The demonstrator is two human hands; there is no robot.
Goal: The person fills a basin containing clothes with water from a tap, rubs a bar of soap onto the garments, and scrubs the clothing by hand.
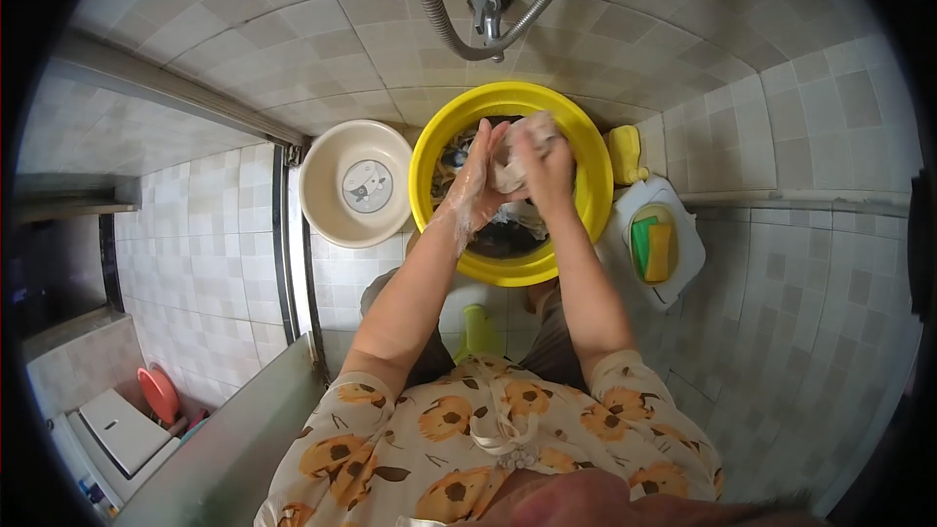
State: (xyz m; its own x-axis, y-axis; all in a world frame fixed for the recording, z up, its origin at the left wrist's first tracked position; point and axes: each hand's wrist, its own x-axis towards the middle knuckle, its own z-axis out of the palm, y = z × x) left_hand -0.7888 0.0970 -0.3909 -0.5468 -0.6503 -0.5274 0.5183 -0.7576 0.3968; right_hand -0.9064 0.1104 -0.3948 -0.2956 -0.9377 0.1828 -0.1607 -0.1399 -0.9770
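Note:
Over a yellow basin (426,222), a wet, pale, bunched-up cloth (510,168) is pressed between my two hands. My left hand (474,181) cups it from the left, fingers pointing up and lather running down the wrist. From the right, my right hand (549,176) grips the same cloth, its fingers a little blurred by motion. Below them, dark wet laundry (503,239) fills the basin with some lighter pieces among it. The exact kind of garment cannot be made out.
A cream basin (312,185) stands to the left. On the right are a yellow cloth or sponge-like item (627,151) and a white stool (688,244) with green (641,244) and yellow (661,252) blocks. A tap (486,15) and metal hose (429,0) hang above.

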